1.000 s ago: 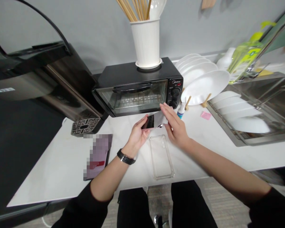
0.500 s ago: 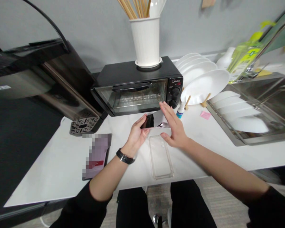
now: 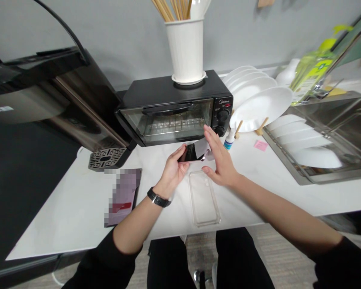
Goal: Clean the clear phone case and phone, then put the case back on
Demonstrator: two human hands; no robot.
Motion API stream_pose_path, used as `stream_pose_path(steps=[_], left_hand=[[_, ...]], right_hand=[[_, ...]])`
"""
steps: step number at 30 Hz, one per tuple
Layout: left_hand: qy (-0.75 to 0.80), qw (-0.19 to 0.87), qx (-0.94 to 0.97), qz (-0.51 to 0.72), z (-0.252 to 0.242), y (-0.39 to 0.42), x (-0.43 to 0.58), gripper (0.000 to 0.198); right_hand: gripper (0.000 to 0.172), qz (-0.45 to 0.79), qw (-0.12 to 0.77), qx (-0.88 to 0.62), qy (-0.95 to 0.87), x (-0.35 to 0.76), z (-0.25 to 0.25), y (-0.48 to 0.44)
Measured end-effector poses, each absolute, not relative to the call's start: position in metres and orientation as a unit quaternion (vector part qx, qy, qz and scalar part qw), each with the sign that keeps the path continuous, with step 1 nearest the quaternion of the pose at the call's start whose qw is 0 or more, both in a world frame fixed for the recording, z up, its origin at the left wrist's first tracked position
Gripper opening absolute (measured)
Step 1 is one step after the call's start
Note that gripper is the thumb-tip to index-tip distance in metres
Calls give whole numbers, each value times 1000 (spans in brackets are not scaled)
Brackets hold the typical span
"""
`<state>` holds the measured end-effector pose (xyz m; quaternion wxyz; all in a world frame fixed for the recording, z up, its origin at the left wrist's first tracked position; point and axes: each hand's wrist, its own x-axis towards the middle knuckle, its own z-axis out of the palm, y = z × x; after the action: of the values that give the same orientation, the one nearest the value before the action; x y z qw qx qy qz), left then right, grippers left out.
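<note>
My left hand [image 3: 173, 167] grips a dark, glossy phone [image 3: 187, 154] by its left end, above the white counter. A thin grey cloth [image 3: 202, 147] lies over the phone's right end. Against that cloth rests my right hand [image 3: 220, 160], its fingers extended and its thumb apart; the cloth is partly hidden behind the fingers. Just below the phone, a clear phone case [image 3: 203, 200] lies flat on the counter. A small white and blue bottle [image 3: 229, 140] stands to the right of the phone, beside a pink paper slip [image 3: 260, 145].
Behind my hands is a black toaster oven [image 3: 171, 96] topped by a white cup [image 3: 185, 50]. To the left are a coffee machine's drip tray [image 3: 106, 158] and a tablet [image 3: 124, 196]. Racked plates [image 3: 261, 106] and a metal sink [image 3: 307, 178] stand right.
The cloth has shifted over the phone, showing more of the dark screen. My right hand has moved slightly up, while my left hand keeps hold of the phone.
</note>
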<state>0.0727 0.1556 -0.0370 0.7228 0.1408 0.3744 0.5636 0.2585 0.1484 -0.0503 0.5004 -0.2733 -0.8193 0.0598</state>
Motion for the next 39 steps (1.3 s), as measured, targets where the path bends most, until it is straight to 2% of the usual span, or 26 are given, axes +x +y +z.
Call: stream_pose_path(steps=[5,9,12,15,19,21,27,34,39], left_hand=[[412,699,116,572,-35,156,72,16],[397,725,128,547,-36,156,74,16],[389,706,145,574,-37,155,74,14],[405,682,132,594,-38,154,72,12],[417,685,124,585,-38,155,71,12],[407,702,131,570,-38,156,72,14],[392,714,133,564,-39,157,74,15],[383,696,146,589,-40,156,71,13],[388,727,134,551,-37,157,74,17]], right_hand=[[86,26,450,-242,-859,255,-53,146],[81,61,490,-283,-822,259,-53,150],[85,80,505,-290,-809,259,-53,151],[88,64,475,-254,-840,255,-54,148],[82,41,441,-229,-867,253,-54,147],[78,34,452,-232,-861,255,-54,148],[82,58,501,-265,-822,259,-49,149],[76,27,453,-217,-864,255,-51,146],[74,37,485,-241,-840,258,-50,149]])
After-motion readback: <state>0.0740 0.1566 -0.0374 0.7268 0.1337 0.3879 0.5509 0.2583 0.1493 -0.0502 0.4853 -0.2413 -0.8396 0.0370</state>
